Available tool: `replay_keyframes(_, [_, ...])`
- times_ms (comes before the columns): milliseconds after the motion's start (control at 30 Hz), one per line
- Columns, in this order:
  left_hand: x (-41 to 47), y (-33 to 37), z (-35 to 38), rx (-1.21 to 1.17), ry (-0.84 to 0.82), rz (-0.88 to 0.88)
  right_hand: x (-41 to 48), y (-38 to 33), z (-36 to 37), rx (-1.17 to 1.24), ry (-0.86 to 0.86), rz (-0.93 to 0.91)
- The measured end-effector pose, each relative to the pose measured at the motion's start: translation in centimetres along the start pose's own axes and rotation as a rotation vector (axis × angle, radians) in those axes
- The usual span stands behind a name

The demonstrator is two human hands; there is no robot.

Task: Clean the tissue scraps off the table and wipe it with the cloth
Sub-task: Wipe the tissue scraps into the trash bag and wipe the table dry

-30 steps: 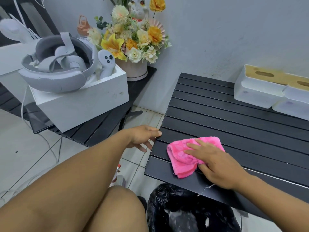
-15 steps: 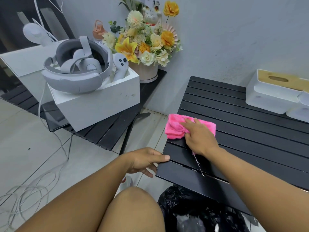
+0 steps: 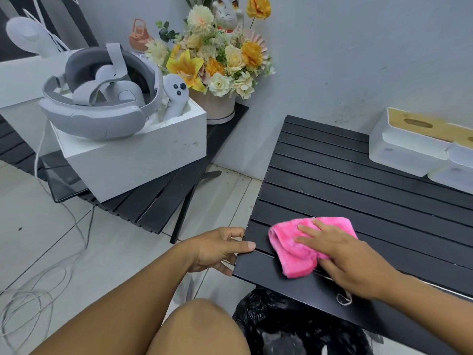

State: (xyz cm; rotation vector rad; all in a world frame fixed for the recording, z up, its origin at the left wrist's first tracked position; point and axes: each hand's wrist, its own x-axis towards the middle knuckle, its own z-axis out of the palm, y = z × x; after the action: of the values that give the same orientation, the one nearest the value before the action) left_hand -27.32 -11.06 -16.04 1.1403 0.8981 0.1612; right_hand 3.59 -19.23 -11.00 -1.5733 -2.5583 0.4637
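1. Your right hand point(image 3: 345, 262) lies flat and spread on the pink cloth point(image 3: 302, 248), fingers extended rather than curled. It grips nothing; it presses the cloth against the slats, which is how you get wiping pressure across a wide patch.
2. The cloth sits bunched on the black slatted table point(image 3: 358, 190), near the corner closest to your knee. Part of it hides under your palm, so you cannot see its full outline.
3. Your left hand point(image 3: 217, 249) clamps that same corner of the table, thumb on top and fingers wrapped below the edge. That hold likely steadies the light table so it does not slide while you rub.
4. A black bin bag point(image 3: 294, 326) stands open just below the table's near edge, placed where scraps can be swept straight off into it.
5. No tissue scraps show on the visible table top, so the clearing step looks done and wiping is the step in hand.
6. Two white tissue boxes point(image 3: 409, 147) rest on the table's far side by the wall, well apart from the cloth. The slats around them probably need wiping too.
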Motion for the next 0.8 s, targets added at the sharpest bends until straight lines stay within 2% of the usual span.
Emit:
replay_keyframes(167, [0.0,0.2,0.0,-0.009,-0.027,-0.016,8.4,-1.6,0.7,0.008,0.035,0.049])
replay_keyframes(300, [-0.2,0.3,0.2,-0.025,-0.022,-0.018,15.6,-2.2,0.6,-0.005,0.057,0.175])
replay_keyframes(400, [-0.3,0.5,0.3,0.002,-0.015,-0.007,17.9,-2.1,0.6,-0.062,0.074,0.207])
replay_keyframes(600, [0.4,1.1,-0.2,0.063,0.032,0.020,11.7,-0.8,1.0,0.098,0.098,0.039])
replay_keyframes(700, [1.4,2.3,-0.5,0.108,0.056,0.023,7.1,1.0,0.4,0.099,0.054,-0.054])
replay_keyframes(800, [2.6,3.8,-1.1,0.157,0.126,0.032,3.9,3.7,-0.6,0.044,0.016,-0.045])
